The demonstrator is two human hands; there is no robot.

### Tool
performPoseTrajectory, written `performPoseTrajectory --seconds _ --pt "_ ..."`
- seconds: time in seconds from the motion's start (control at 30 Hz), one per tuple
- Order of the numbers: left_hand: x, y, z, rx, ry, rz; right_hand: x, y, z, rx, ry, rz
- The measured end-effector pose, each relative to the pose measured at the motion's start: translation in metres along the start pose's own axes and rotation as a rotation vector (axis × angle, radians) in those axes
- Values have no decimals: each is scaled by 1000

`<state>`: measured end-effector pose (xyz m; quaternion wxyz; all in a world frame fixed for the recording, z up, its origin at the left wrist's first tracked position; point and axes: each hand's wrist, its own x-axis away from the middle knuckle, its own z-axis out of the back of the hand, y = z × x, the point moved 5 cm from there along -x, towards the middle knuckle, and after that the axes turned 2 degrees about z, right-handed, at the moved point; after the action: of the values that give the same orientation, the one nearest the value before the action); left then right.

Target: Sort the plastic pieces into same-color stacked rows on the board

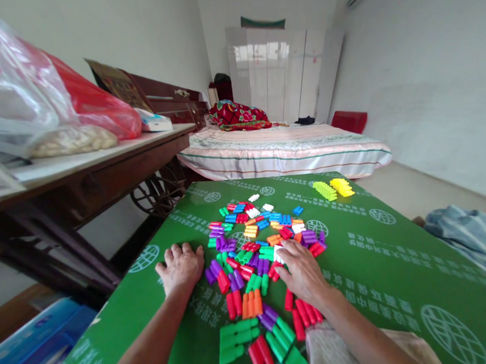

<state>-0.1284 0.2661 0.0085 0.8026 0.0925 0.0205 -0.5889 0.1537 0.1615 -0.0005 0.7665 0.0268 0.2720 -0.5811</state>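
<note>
A heap of small coloured plastic blocks (255, 247), red, green, purple, blue, orange and white, lies spread over a green table (380, 272) printed with white marks. My left hand (181, 266) rests on the table at the heap's left edge, its fingers curled under, and nothing shows in it. My right hand (300, 269) lies on the heap's right side, fingers bent down onto a white block (277, 253) and red blocks. Rows of red blocks (302, 314), green blocks (237, 339) and orange blocks (252, 304) lie near my forearms. A neat yellow-green stack (325, 190) and a yellow stack (342, 187) sit at the far edge.
A dark wooden table (102, 168) on the left carries plastic bags (36, 101) and a white box. A bed (282, 146) with a red flowered bundle stands behind, before a white wardrobe (285, 72). Blue cloth (472, 239) lies at right, a blue box (34, 343) at lower left.
</note>
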Motion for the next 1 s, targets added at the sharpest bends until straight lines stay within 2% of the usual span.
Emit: performPoseTrajectory --seconds 0.1,0.33,1.0 --pt "0 0 -1 -3 5 1 5 1 -4 -30 14 18" --pt "1 0 0 -3 -3 2 12 -1 2 -80 82 37" --pt "-1 1 3 -5 -21 -5 11 3 2 -157 99 55"
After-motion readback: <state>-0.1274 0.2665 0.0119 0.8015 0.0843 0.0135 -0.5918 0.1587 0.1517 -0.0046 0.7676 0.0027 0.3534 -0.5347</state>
